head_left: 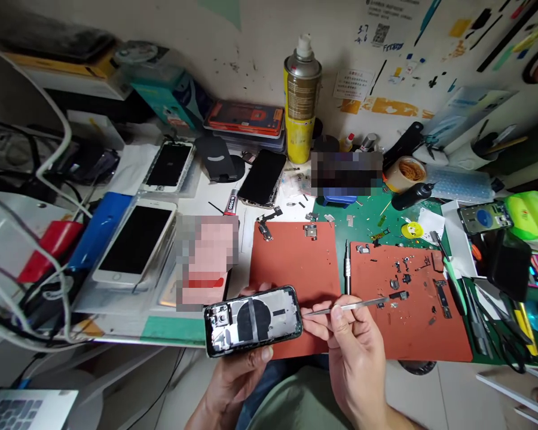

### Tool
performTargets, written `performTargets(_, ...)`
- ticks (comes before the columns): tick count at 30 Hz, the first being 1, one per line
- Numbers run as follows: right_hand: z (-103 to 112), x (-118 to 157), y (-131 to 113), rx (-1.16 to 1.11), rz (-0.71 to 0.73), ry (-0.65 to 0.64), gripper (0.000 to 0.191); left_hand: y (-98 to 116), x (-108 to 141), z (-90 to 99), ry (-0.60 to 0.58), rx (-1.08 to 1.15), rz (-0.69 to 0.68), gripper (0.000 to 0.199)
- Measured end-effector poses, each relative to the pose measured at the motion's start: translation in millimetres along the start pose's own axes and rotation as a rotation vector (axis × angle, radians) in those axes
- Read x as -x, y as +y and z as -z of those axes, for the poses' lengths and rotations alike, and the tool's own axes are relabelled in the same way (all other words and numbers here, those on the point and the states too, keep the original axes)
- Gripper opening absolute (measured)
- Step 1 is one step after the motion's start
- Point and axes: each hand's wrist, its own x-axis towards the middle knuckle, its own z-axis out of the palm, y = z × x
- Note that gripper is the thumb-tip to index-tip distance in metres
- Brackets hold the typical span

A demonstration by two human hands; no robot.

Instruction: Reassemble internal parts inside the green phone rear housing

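The phone housing (253, 322) is open and screenless, its interior apparently largely stripped; small components (442, 298) lie unfitted on the right-hand red mat (421, 343). The left hand (242, 373) grips the housing over the near edge of the tabletop (174, 328); the right hand (356, 337), apart, pinches tweezers (352, 306), tip just beside the housing.

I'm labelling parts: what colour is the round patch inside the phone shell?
The round patch is black, with a grey strip across it; see the head view.
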Motion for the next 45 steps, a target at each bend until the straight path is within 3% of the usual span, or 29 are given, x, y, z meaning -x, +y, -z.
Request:
performTargets(6, -2, 2, -1, -0.02, -0.003, -0.008, 0.022, -2, -2, 6.7, 0.085, 0.015, 0.005, 0.098)
performTargets(14, -1, 2, 1, -0.012, 0.001, 0.002, 0.022, 3, 2, -11.4, 0.13, 0.068, 0.025, 0.092)
performTargets(30, -2, 2, 0, 0.005, -0.005, 0.018, 0.023, -2, 0, -2.9, -0.013, 0.002, -0.007, 0.078)
performTargets(37, 13, -3, -3, 0.036, -0.025, 0.065, 0.021, -5, 1, 1.0, -0.1, -0.119, -0.066, 0.083)
performTargets(45, 23, -9, -10, 0.052, -0.035, 0.111, 0.022, 16, 4, -19.6, -0.162, -0.299, -0.165, 0.079)
